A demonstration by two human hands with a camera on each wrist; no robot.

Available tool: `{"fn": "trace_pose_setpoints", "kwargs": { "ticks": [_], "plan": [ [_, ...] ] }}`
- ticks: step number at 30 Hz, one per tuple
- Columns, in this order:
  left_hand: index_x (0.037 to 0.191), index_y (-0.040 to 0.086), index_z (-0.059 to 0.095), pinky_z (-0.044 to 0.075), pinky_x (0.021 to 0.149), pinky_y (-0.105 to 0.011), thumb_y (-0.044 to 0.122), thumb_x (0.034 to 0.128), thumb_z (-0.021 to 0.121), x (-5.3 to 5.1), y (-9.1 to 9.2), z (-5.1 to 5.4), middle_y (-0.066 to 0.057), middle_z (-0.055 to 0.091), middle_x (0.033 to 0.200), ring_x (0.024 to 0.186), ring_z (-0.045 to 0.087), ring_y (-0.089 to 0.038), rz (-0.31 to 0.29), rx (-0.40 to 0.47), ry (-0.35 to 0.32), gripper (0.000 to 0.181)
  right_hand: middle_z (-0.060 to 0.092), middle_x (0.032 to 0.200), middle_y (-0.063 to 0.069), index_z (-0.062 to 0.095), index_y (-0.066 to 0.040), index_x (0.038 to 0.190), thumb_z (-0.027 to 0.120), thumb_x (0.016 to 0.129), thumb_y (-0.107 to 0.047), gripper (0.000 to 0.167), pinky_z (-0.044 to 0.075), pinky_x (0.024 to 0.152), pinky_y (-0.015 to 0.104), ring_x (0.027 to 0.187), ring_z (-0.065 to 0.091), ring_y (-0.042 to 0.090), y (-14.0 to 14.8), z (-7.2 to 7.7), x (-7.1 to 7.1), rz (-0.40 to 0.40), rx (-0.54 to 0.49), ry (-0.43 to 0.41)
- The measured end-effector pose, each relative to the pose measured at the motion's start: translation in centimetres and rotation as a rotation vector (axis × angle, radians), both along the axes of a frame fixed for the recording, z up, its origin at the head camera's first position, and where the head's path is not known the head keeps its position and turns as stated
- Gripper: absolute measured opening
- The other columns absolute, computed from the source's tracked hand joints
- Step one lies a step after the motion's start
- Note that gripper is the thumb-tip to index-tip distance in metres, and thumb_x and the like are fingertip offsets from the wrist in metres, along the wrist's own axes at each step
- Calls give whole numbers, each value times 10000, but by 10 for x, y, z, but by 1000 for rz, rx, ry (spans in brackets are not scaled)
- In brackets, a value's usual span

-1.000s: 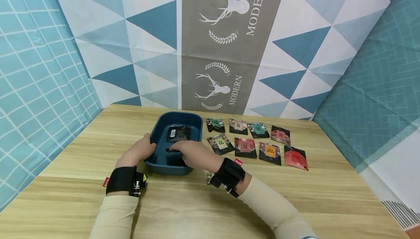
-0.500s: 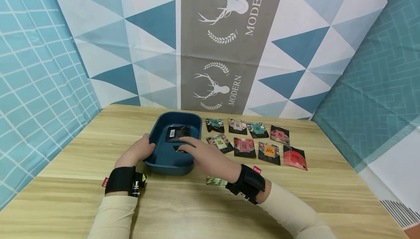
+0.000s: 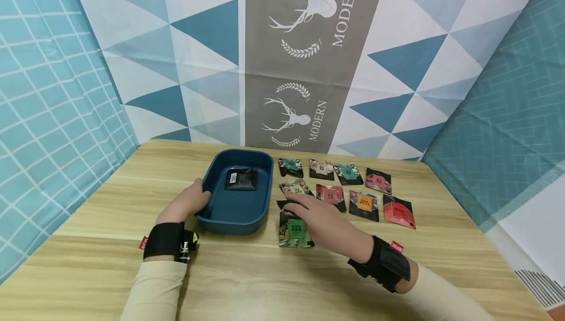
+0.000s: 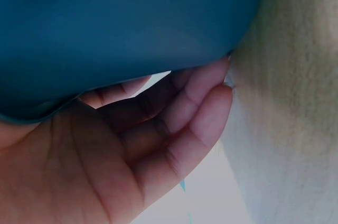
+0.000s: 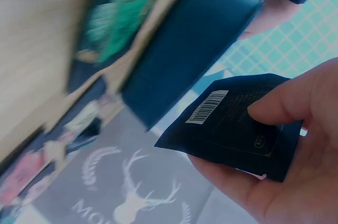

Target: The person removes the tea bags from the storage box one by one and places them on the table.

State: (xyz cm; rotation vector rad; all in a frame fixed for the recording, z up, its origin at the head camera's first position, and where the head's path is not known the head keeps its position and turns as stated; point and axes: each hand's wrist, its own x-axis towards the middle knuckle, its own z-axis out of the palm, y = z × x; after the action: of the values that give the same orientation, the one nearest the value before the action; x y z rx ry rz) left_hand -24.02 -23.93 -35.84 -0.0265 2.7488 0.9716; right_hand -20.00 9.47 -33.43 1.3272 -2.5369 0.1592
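My left hand (image 3: 184, 202) grips the left rim of a deep blue plastic tub (image 3: 240, 227), thumb over the edge and fingers along its outer wall (image 4: 137, 23). Inside the tub lies a black packet (image 3: 241, 180) with a barcode label facing up. To the right of the tub my right hand (image 3: 324, 223) pinches another black packet (image 5: 227, 121) between thumb and fingers, its barcode side under the thumb. In the head view most of that packet is hidden by the hand. Below the hand, on the table, a packet with a green label (image 3: 296, 229) lies face up.
Several packets lie in two rows right of the tub, including a red one (image 3: 399, 211), an orange-labelled one (image 3: 364, 205) and a teal-labelled one (image 3: 348, 173). The wooden table (image 3: 247, 282) meets a patterned backdrop (image 3: 212, 90) at the back.
My right hand has moved out of the tub to the right, carrying a black packet. The green-labelled packet, formerly mostly covered by the right arm, now shows. My left hand stays on the rim.
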Motion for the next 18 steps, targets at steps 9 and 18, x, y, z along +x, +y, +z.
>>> {"fn": "trace_pose_setpoints", "kwargs": {
  "ticks": [9, 18],
  "plan": [
    [1392, -189, 84, 365, 977, -563, 134, 969, 279, -3, 4, -1, -420, 234, 1399, 1176, 398, -440, 5, 3, -11, 566, 558, 1292, 55, 544, -136, 1275, 519, 810, 130, 537, 515, 824, 331, 1135, 571, 205, 45, -12, 5, -193, 76, -130],
    [1390, -207, 59, 367, 952, -546, 137, 964, 267, -1, 0, 0, -431, 221, 1396, 1134, 402, -439, -25, -20, 2, 586, 584, 1252, 70, 566, -116, 1254, 513, 896, 30, 390, 499, 890, 368, 1138, 575, 218, 67, -32, 8, -245, 85, -207]
  ]
}}
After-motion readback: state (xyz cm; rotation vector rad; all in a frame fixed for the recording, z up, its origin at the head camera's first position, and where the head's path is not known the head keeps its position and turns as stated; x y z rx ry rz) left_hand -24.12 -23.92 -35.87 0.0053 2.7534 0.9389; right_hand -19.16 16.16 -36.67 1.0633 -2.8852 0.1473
